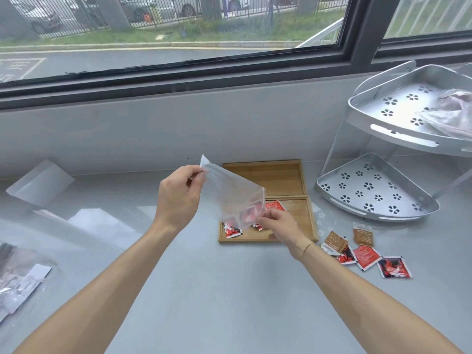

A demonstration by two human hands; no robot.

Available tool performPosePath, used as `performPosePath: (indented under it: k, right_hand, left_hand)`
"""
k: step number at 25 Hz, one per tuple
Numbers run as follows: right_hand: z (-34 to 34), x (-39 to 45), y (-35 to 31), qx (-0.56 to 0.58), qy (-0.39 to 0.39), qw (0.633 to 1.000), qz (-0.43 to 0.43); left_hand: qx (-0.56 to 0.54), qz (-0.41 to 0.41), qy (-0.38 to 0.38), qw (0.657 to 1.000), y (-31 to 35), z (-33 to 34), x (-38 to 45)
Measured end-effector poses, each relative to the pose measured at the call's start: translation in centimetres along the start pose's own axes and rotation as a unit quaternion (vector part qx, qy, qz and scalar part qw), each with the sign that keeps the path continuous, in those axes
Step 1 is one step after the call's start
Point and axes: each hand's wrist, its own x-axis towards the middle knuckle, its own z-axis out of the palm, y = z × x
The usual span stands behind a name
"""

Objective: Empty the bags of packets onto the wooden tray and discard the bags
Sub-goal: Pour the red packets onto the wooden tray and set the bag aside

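Note:
My left hand [178, 195] pinches the upper corner of a clear plastic bag [231, 192] and holds it tilted above the wooden tray [278, 175]. My right hand [278, 227] pinches the bag's lower edge just over the tray's near compartment. Red packets [232, 229] lie in that near compartment, some seen through the bag. The far compartment shows bare wood. More red and brown packets [365, 256] lie loose on the table to the right of the tray.
A two-tier metal corner rack [378, 190] stands at the right, with crumpled plastic bags [452, 116] on its top shelf. Clear bags with contents [18, 284] lie at the left edge. A white box [40, 182] sits at the back left under the window.

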Motion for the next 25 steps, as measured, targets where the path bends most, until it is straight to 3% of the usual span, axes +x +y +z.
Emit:
performPosePath:
  k: [6,10,14,17,20,22,25]
  right_hand:
    - [-5.1,-3.9,1.9,0.197,-0.049,0.978,0.050]
    - [-9.4,-8.4,3.9,0.251,-0.036,0.967,0.036]
    - [-15.2,-14.3,6.4,0.286,0.108,0.952,0.019]
    - [-19.4,-18.2,8.2,0.238,0.258,0.936,0.032]
    - [-23.7,-22.0,10.3,0.192,0.378,0.905,0.046]
    - [-26.1,-24.3,12.0,0.174,0.437,0.881,0.060]
    - [-29.0,-27.5,15.0,0.182,0.505,0.840,0.077]
  left_hand:
    - [-0.185,-0.067,-0.109,0.974,2.6,2.5,-2.9]
    - [-0.223,-0.082,-0.168,0.957,5.5,6.7,-4.9]
    - [-0.199,-0.076,-0.258,0.942,9.1,13.6,-6.9]
    - [-0.205,-0.084,-0.305,0.926,12.5,19.2,-9.2]
    - [-0.225,-0.145,-0.360,0.894,16.4,25.3,-12.2]
    - [-0.249,-0.180,-0.420,0.854,18.6,28.9,-13.9]
    - [-0.215,-0.142,-0.488,0.834,21.7,34.0,-16.4]
